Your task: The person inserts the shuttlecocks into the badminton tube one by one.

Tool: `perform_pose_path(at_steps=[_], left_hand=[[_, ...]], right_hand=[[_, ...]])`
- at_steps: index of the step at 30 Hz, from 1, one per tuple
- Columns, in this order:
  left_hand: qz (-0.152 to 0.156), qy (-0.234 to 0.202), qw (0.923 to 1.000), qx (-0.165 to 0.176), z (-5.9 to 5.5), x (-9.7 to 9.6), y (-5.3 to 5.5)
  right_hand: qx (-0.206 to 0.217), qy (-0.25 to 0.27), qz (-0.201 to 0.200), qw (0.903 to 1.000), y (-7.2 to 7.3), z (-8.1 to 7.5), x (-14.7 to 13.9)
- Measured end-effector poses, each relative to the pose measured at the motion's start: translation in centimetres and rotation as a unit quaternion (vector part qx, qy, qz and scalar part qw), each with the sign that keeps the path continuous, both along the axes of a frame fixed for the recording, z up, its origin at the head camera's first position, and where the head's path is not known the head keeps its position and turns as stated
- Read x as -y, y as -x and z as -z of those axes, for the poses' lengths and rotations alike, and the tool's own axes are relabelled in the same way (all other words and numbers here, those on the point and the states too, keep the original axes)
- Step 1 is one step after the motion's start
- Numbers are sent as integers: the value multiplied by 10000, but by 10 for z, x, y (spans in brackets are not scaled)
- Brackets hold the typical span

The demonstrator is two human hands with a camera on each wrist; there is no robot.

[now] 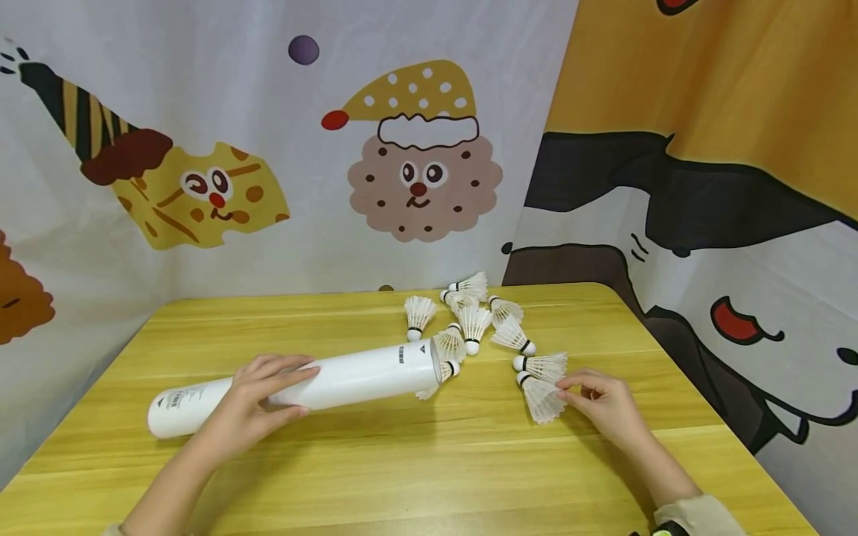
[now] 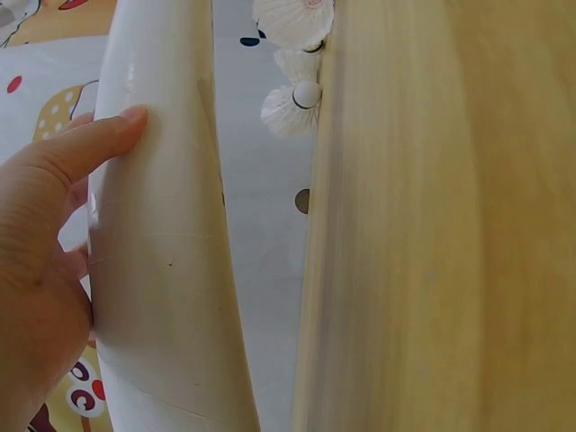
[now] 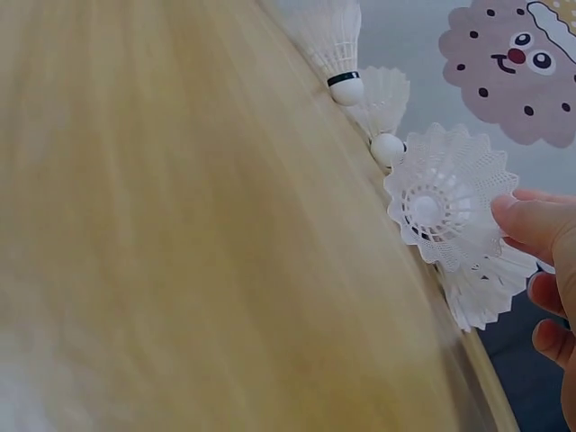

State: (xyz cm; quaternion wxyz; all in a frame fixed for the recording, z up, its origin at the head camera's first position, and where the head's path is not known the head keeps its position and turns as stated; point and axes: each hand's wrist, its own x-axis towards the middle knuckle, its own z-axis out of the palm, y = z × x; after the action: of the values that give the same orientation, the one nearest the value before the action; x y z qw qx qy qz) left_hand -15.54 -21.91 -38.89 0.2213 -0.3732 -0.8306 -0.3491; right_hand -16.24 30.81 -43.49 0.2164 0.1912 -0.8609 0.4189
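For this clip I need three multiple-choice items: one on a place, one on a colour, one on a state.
1. Where does the long white cardboard tube lie?
A. flat on the yellow wooden table
B. upright on the floor
C. on a shelf

2. What colour are the feather shuttlecocks?
A. red
B. white
C. green

3. What is the right hand doing?
A. resting flat, away from everything
B. pinching the skirt of the nearest shuttlecock
C. gripping the tube

Key: 1 A, the tube lies on its side under the left hand; 2 B, all show white skirts; 3 B, the fingers close on its skirt edge.
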Motion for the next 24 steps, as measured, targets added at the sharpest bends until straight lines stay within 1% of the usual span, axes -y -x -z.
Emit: perform_pose_path(at_steps=[6, 10, 15, 20, 24], left_hand=[[-7, 31, 10000, 14, 0, 0, -1], [-5, 31, 10000, -3, -1, 0, -1], [-31, 72, 10000, 0, -3, 0, -1], [-2, 61, 10000, 18, -3, 0, -1], [0, 35, 10000, 77, -1, 0, -1]], right_hand=[[-239, 42, 41, 9997, -2, 0, 3], [-423, 52, 210, 9989, -2, 0, 4], [-455, 29, 474, 9978, -2, 0, 5], [-498, 53, 527, 9974, -3, -2, 7], [-560, 119, 582, 9967, -4, -8, 11]])
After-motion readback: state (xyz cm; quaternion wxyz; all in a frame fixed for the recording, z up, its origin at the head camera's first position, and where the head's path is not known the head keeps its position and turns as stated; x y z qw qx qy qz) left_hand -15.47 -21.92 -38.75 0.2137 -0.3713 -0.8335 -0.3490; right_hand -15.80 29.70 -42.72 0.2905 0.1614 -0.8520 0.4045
